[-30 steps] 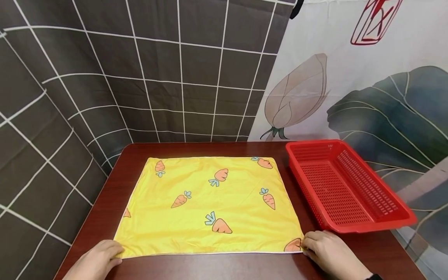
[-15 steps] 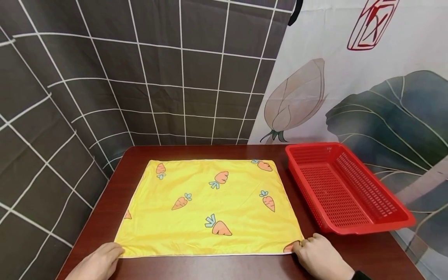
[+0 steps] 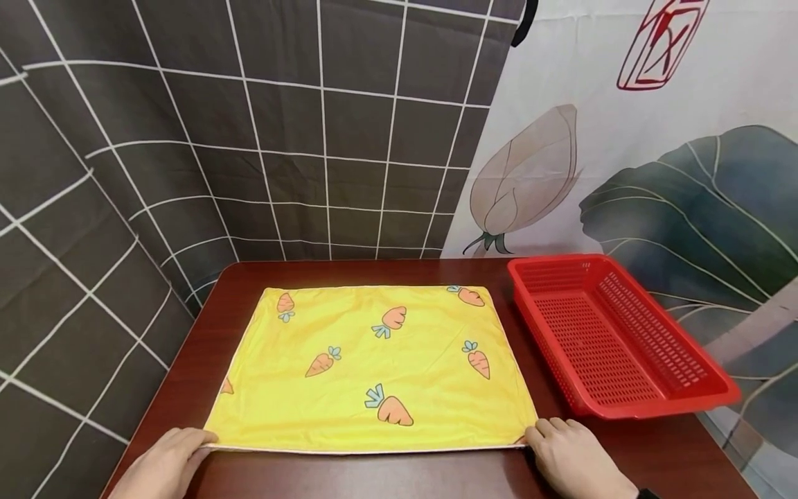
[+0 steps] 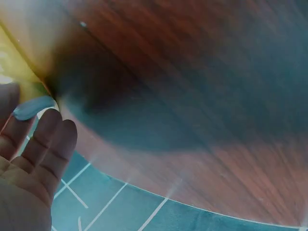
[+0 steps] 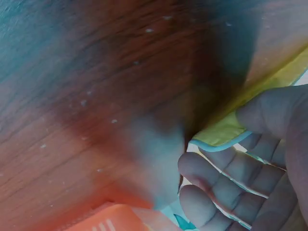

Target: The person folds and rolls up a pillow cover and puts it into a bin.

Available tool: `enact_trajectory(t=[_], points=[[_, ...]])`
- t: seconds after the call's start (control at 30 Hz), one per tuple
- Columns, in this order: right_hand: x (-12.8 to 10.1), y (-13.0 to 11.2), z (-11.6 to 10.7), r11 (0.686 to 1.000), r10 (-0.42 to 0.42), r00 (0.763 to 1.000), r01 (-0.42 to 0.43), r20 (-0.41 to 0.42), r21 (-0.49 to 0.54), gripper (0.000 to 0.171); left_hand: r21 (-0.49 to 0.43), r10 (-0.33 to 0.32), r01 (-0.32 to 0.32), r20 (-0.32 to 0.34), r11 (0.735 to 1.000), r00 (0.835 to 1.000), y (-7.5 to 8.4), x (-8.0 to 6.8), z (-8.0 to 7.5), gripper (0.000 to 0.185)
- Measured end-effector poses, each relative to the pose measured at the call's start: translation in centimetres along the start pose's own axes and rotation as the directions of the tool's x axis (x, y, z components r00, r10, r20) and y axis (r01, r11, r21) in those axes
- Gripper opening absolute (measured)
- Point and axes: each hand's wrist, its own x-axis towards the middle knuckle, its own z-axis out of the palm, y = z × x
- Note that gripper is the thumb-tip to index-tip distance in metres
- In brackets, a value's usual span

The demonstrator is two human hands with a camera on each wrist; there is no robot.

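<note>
the yellow carrot-print cloth (image 3: pixel 374 367) lay flat on the dark wooden surface (image 3: pixel 386 478), just left of the red basket (image 3: pixel 614 333). the left hand (image 3: pixel 165 464) pinched the cloth's near corner farthest from the basket, and the right hand (image 3: pixel 576 457) pinched the near corner closest to the basket, thumb over the hem in the right wrist view; each grip was closed on the fabric. compared with half a second earlier, the near edge had lifted slightly off the surface and pulled straighter, and the right hand had shifted a little toward the basket.
</note>
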Motion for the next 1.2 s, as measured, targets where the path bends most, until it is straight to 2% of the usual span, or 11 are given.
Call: enact_trajectory(t=[0.07, 0.27, 0.37, 0.47, 0.67, 0.83, 0.93, 1.0, 1.07, 1.17, 1.2], points=[[0.0, -0.1, -0.6, 1.000, 0.021, 0.998, -0.022, 0.057, 0.009, 0.023, -0.012, -0.001, 0.000, -0.027, 1.000, 1.000, 0.0, 0.0, -0.4, 0.022], [0.0, 0.6, -1.3, 1.000, 0.012, 0.999, -0.012, 0.031, 0.027, 0.031, 0.006, 0.073, -0.073, -0.157, 0.997, 0.985, -0.5, 0.4, -1.2, 0.030], [0.1, 0.8, -1.8, 0.999, 0.010, 0.997, -0.014, 0.075, 0.050, 0.034, 0.014, 0.108, -0.107, -0.217, 0.994, 0.970, -0.8, 0.4, -1.6, 0.033], [0.4, 0.8, -2.3, 0.998, 0.010, 0.995, -0.016, 0.098, 0.061, 0.034, 0.021, 0.116, -0.114, -0.233, 0.993, 0.966, -1.0, 0.4, -2.2, 0.033], [0.8, 0.9, -3.3, 0.995, 0.023, 0.987, -0.039, 0.160, 0.094, 0.030, 0.025, 0.049, -0.047, -0.095, 0.999, 0.994, -1.1, 0.6, -3.6, 0.027], [1.2, 1.6, -4.3, 0.978, 0.033, 0.955, -0.092, 0.295, 0.189, 0.027, 0.024, 0.066, -0.064, -0.107, 0.998, 0.992, -1.3, 0.4, -4.3, 0.028], [1.5, 2.2, -5.0, 0.942, 0.030, 0.899, -0.171, 0.438, 0.288, 0.025, 0.016, 0.041, -0.040, -0.039, 0.999, 0.998, -1.4, 0.3, -5.1, 0.024], [1.9, 2.5, -5.6, 0.905, 0.035, 0.844, -0.254, 0.536, 0.341, 0.024, 0.010, 0.009, -0.009, 0.052, 1.000, 0.999, -1.4, 0.4, -5.8, 0.019], [2.2, 2.8, -6.1, 0.871, 0.033, 0.805, -0.313, 0.592, 0.378, 0.023, 0.001, -0.029, 0.029, 0.159, 1.000, 0.987, -1.4, 0.5, -6.7, 0.011], [2.6, 3.3, -7.1, 0.832, 0.022, 0.780, -0.361, 0.626, 0.421, 0.021, -0.018, -0.059, 0.066, 0.267, 0.998, 0.962, -1.5, 0.4, -7.8, 0.006], [2.7, 3.5, -7.4, 0.831, 0.014, 0.785, -0.354, 0.619, 0.430, 0.021, -0.025, -0.060, 0.070, 0.290, 0.997, 0.955, -1.5, 0.3, -8.2, 0.005]])
